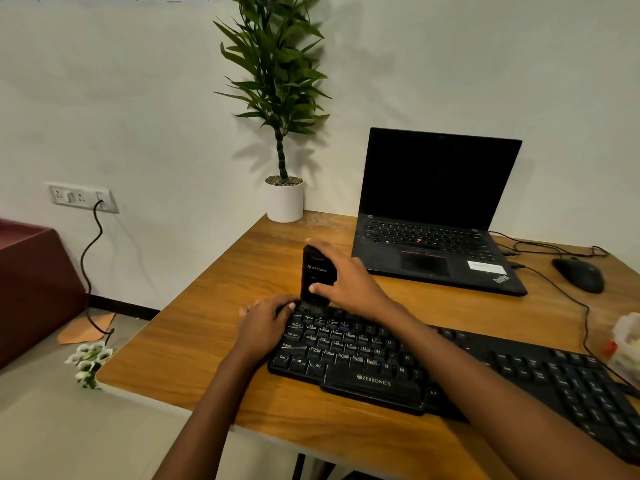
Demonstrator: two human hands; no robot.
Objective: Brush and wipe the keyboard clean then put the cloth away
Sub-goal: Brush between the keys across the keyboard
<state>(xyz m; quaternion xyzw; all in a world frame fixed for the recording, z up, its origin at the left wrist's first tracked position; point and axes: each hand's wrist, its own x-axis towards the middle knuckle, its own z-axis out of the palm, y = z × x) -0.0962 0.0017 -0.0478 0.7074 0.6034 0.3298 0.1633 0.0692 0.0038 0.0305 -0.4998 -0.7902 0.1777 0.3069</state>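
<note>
Black kbd [363, 355], Zebronics badge on its front lip, lies slantwise on the wooden desk [214, 317] right in front of you, running from centre out toward 4 o'clock. At its 10 o'clock corner stands a black brush [316, 271], upright, bristles [311, 308] down on the top row of keys. Your R hand [346, 282] grips the brush body from the 3 o'clock side, thumb across the front, fingers wrapped over the top. Your L hand [265, 322] holds that same kbd corner: fingers curled onto the top-left keys, thumb outside the edge, touching the brush's bristle end or just beside it, can't tell which.

Further out, at 1 o'clock from the kbd, an open laptop [436, 209], screen dark, near but apart. At 2 o'clock a black mouse [579, 274], its wire passing behind the kbd's far end. At 3 o'clock, on the desk edge of view, a whitish crumpled thing [628, 344]; can't tell what it is. At 12 o'clock, on the desk's back corner, a white pot [285, 202] w/ a tall green plant.

Off the desk at 9 o'clock: small white flowers [89, 362] by the desk corner, orange paper [86, 329] on the floor, a maroon box [34, 282], and at 10 o'clock a wall socket [83, 198] w/ a black cable [90, 251] hanging down.
</note>
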